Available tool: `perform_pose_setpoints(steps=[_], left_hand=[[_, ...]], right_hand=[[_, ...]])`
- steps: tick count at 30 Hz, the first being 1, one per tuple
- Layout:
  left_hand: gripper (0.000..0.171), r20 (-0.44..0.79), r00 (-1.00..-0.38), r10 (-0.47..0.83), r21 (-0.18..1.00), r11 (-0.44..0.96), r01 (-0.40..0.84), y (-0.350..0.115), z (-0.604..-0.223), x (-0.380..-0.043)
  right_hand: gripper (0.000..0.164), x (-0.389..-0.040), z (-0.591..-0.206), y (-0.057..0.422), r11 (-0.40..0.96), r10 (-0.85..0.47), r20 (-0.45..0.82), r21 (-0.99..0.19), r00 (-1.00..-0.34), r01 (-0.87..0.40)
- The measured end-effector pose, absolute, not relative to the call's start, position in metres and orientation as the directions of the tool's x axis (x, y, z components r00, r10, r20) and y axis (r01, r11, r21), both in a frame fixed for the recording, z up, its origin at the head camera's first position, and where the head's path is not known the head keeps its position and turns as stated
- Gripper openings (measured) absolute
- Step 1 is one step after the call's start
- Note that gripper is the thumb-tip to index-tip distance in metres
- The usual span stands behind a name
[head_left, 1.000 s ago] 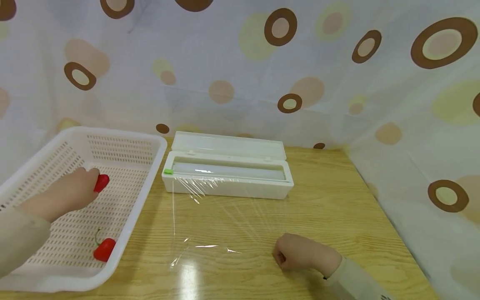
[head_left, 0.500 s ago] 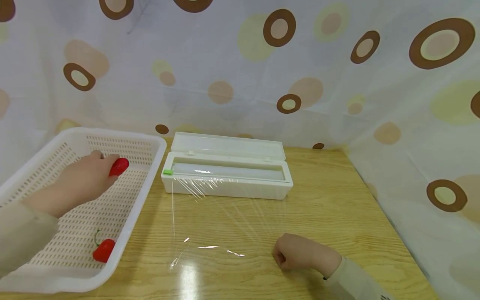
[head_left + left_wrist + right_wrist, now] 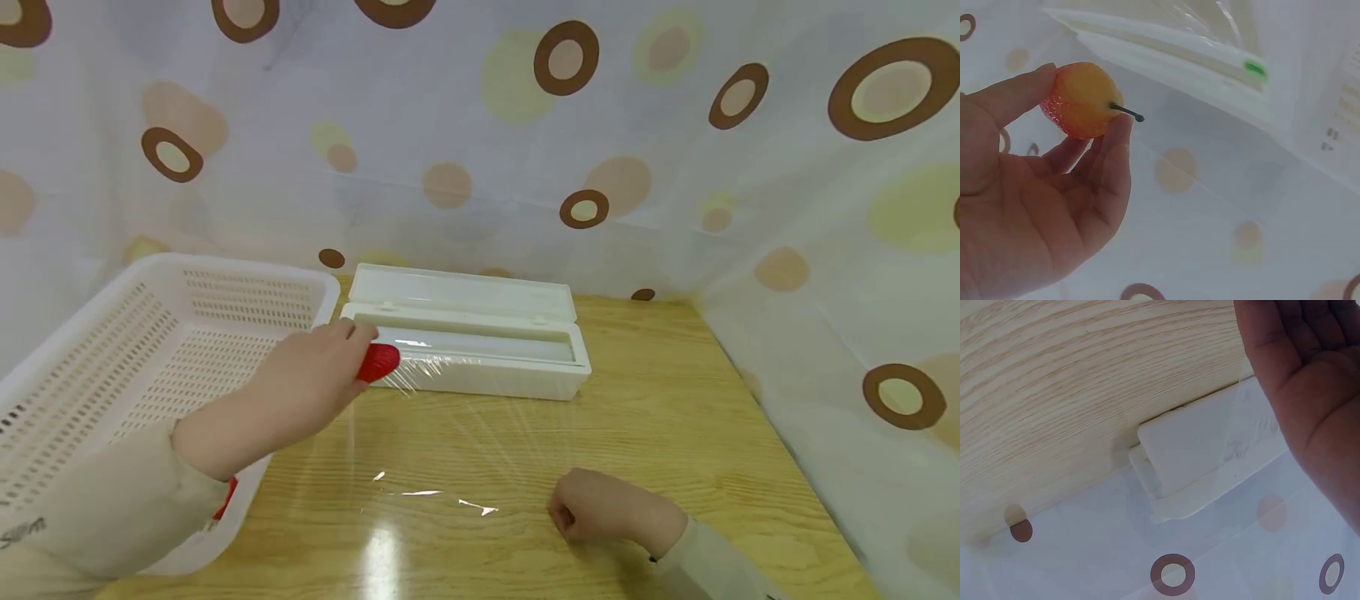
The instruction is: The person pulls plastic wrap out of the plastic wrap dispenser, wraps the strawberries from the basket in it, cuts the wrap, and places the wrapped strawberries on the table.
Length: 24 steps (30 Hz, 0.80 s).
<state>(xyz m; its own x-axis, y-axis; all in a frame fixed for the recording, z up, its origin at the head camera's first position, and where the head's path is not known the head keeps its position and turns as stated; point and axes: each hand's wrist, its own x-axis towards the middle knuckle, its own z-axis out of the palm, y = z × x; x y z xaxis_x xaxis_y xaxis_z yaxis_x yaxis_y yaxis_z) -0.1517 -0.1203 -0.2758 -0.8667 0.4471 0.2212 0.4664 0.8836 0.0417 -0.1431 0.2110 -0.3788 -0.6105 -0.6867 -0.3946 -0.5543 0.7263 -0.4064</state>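
My left hand (image 3: 303, 383) pinches a small red-and-yellow apple (image 3: 1085, 97) between thumb and fingertips; its dark stem sticks out in the left wrist view. In the head view this apple's red side shows in front of the white cling film box (image 3: 480, 377), above the film near its left end. A sheet of clear plastic wrap (image 3: 450, 442) runs from the roll over the table. Down at its near right corner, my right hand (image 3: 611, 508) is curled on the table, and tension creases in the wrap lead to it. Its fingertips are hidden.
On the left stands a white perforated basket (image 3: 326, 292); a second red fruit (image 3: 225, 498) in it is mostly hidden by my left sleeve. The box's lid (image 3: 461, 290) stands raised at the back. A spotted curtain (image 3: 450, 125) borders the wooden table (image 3: 675, 400).
My left hand has carried the apple rightward out of the basket to above the box's left end. The right hand has stayed put. My sleeve now covers most of the second fruit.
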Motion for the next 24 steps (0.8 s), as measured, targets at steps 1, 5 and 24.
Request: perform_pose_setpoints(steps=[1,5,24], left_hand=[[0.034,0.224,-0.860,0.458,0.034,0.878,0.477,-0.111,-0.277,-0.150],[0.031,0.186,-0.844,0.503,0.000,0.859,0.512,-0.076,-0.283,-0.148],[0.022,0.131,-0.847,0.515,-0.087,0.857,0.507,-0.009,-0.342,-0.161]], right_hand=[[0.022,-0.143,-0.379,0.212,0.724,-0.689,-0.393,-0.407,-0.609,-0.557],[0.021,-0.144,-0.381,0.213,0.716,-0.698,-0.384,-0.407,-0.604,-0.568],[0.021,-0.143,-0.381,0.211,0.712,-0.702,-0.370,-0.396,-0.609,-0.580]])
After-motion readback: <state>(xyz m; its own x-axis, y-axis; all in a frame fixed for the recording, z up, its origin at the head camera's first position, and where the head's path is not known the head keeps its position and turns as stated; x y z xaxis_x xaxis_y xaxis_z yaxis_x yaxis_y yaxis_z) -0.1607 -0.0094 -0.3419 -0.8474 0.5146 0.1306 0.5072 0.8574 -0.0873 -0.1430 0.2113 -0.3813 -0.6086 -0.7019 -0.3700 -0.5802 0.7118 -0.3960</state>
